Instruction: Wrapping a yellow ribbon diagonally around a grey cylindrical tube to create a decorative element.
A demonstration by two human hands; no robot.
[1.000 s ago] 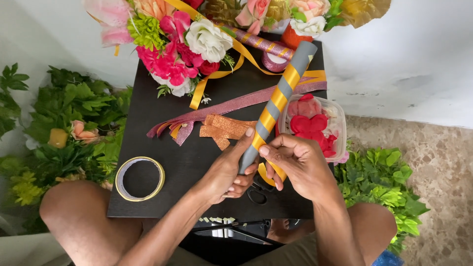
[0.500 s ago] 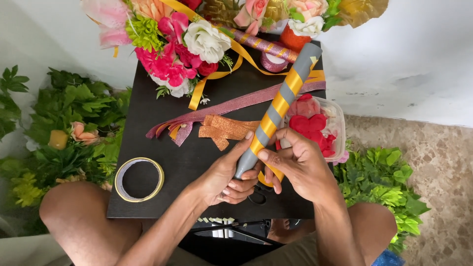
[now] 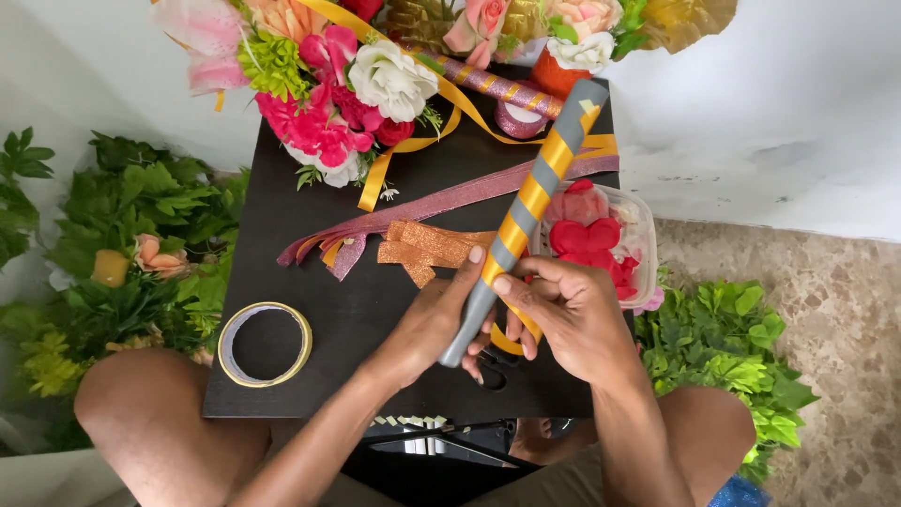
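- The grey tube (image 3: 526, 221), wound with yellow ribbon (image 3: 546, 169), slants over the black bench (image 3: 310, 272), its long axis running from the hands up and to the right.
- The left hand (image 3: 436, 319) has its fingers closed round the tube's lower end.
- The right hand (image 3: 568, 310) pinches the ribbon against the tube just above, fingers closed on it; both hands touch it.
- A clear tub of red petals (image 3: 601, 235) sits just right of the tube.
- A tape roll (image 3: 266, 344) lies well apart, left.
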